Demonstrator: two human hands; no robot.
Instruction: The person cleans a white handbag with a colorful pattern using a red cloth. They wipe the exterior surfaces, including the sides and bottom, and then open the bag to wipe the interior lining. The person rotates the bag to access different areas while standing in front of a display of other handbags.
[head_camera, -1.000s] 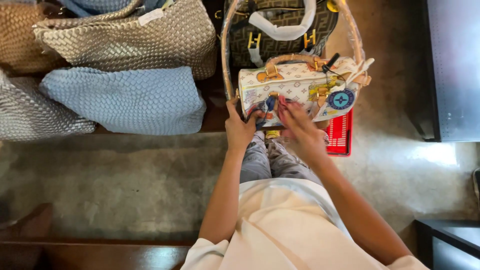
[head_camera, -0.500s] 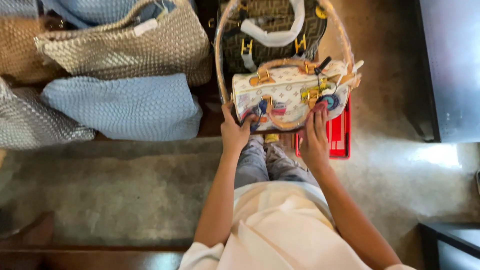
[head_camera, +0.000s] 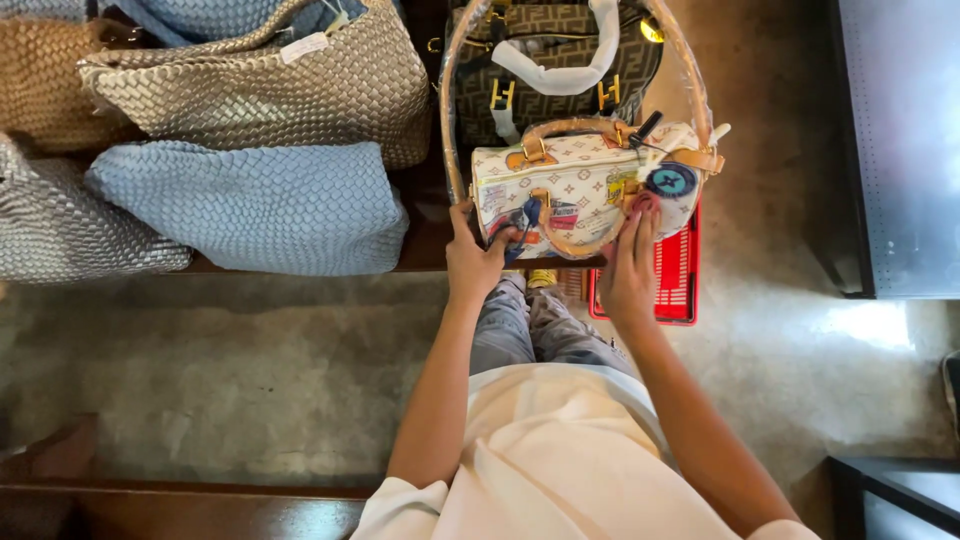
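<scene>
Nearest the camera, both arms reach forward over a grey floor (head_camera: 200, 370). Left hand (head_camera: 478, 262) grips the near left corner of a small white patterned bag (head_camera: 575, 185), fingers curled on its side. Right hand (head_camera: 630, 272) presses its near right end, fingertips against the bag just below a round blue tag (head_camera: 671, 181). That bag sits at the near edge of a dark worktop (head_camera: 425, 250), tan handles arched over it. Just beyond the right hand, a red basket (head_camera: 678, 280) stands on the floor. Left of the bag lies a pale blue woven bag (head_camera: 250, 205), with a beige woven bag (head_camera: 270, 85) farther back. Behind the white bag stands a brown patterned bag (head_camera: 550, 50).
</scene>
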